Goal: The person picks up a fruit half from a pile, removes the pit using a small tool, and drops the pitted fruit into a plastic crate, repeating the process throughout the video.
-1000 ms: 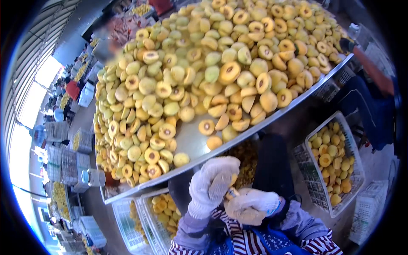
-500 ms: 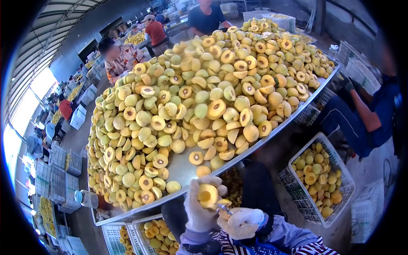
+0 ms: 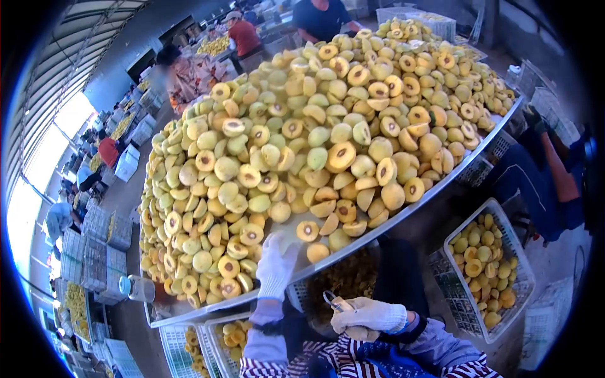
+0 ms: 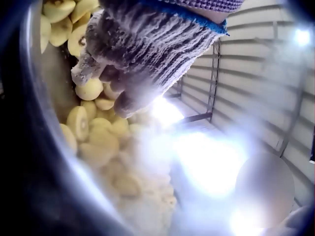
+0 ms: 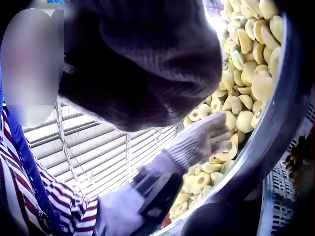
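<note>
My gloved left hand (image 3: pixel 277 268) reaches over the metal table's near rim (image 3: pixel 305 271), at the edge of a big heap of halved yellow fruit (image 3: pixel 252 145). In the left wrist view its fingers are spread beside a fruit half (image 4: pixel 89 89); the right wrist view shows the left hand (image 5: pixel 204 140) next to fruit halves (image 5: pixel 226 150). Whether it touches one is unclear. Low in front of my body, my gloved right hand (image 3: pixel 368 317) grips a small tool (image 3: pixel 340 304) with a curved metal loop at its end. That glove fills the upper right wrist view, its fingertips hidden.
Beneath the rim is a container of dark scraps (image 3: pixel 343 277). Fruit crates stand at right (image 3: pixel 529 283) and lower left (image 3: pixel 208 337). A clear jar with a blue lid (image 3: pixel 142 288) is at the left corner. Other people sit or stand around the table.
My left hand has moved from beside the right hand up to the heap, and the hollowed fruit half it held is gone from it. The right hand still holds the tool.
</note>
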The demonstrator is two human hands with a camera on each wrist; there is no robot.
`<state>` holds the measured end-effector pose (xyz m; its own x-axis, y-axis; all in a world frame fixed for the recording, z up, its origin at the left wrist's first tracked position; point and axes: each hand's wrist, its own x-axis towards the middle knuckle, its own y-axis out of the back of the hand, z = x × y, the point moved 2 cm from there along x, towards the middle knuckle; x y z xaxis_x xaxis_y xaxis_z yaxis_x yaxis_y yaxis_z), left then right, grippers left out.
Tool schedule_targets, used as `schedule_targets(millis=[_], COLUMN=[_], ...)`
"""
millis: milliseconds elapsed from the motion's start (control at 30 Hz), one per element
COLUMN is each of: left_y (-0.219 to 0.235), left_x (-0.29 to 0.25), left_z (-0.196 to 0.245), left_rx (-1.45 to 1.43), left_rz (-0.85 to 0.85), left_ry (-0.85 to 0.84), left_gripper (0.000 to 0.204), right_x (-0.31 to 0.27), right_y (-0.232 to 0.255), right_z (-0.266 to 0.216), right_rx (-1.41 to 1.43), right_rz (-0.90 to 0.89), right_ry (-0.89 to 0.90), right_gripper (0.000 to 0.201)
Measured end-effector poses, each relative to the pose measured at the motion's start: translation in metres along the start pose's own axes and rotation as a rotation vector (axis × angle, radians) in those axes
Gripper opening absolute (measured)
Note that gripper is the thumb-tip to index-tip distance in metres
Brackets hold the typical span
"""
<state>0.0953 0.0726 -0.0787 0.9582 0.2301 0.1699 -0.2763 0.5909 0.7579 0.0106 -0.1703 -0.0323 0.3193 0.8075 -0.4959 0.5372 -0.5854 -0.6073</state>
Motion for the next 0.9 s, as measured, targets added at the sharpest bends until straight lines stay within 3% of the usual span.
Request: schedule_targets(millis=[67,100,133,200,300,400,500,533,600,700,800,900], left_y=[-0.044,-0.055,-0.072,-0.097,-0.063,-0.053,-0.008,-0.007,0.004,0.008,0.016,0.025], left_x=[0.038,0.049,0.061,0.063,0.047,0.029,-0.004,-0.010,-0.029,-0.044,-0.057,-0.067], left_z=[-0.010,-0.005,-0.011,-0.024,0.011,0.008,0.055,0.053,0.065,0.071,0.083,0.092], left_rx=[0.161,0.133,0.272,0.234,-0.075,-0.780,-1.253,-1.294,-1.270,-1.227,-1.036,-0.950], left_rz=[0.080,-0.030,-0.314,-0.242,-0.208,-0.185,-0.269,-0.312,-0.319,-0.303,-0.244,-0.299], left_ry=[0.027,0.153,0.235,0.148,0.299,0.340,0.425,0.321,0.373,0.222,0.188,0.112], left_gripper=[0.062,0.072,0.075,0.074,0.059,0.048,0.050,0.054,0.060,0.064,0.067,0.063], right_x=[0.003,-0.003,-0.001,-0.003,-0.006,-0.007,-0.002,-0.002,-0.001,-0.001,-0.002,-0.001], right_y=[0.006,0.003,0.008,0.008,0.005,0.000,-0.004,-0.008,-0.014,-0.018,-0.020,-0.017], right_z=[0.007,0.000,0.005,0.002,-0.008,-0.016,-0.020,-0.023,-0.026,-0.030,-0.029,-0.024], right_rx=[-0.022,-0.072,-0.060,-0.092,-0.125,-0.169,-0.154,-0.169,-0.173,-0.276,-0.346,-0.442], right_rz=[0.053,0.067,0.078,0.097,0.161,0.269,0.325,0.363,0.386,0.416,0.433,0.466], right_ry=[0.047,0.047,0.043,0.045,0.075,0.074,0.119,0.116,0.154,0.158,0.162,0.201], right_gripper=[0.025,0.029,0.032,0.035,0.031,0.030,0.027,0.030,0.033,0.038,0.041,0.040])
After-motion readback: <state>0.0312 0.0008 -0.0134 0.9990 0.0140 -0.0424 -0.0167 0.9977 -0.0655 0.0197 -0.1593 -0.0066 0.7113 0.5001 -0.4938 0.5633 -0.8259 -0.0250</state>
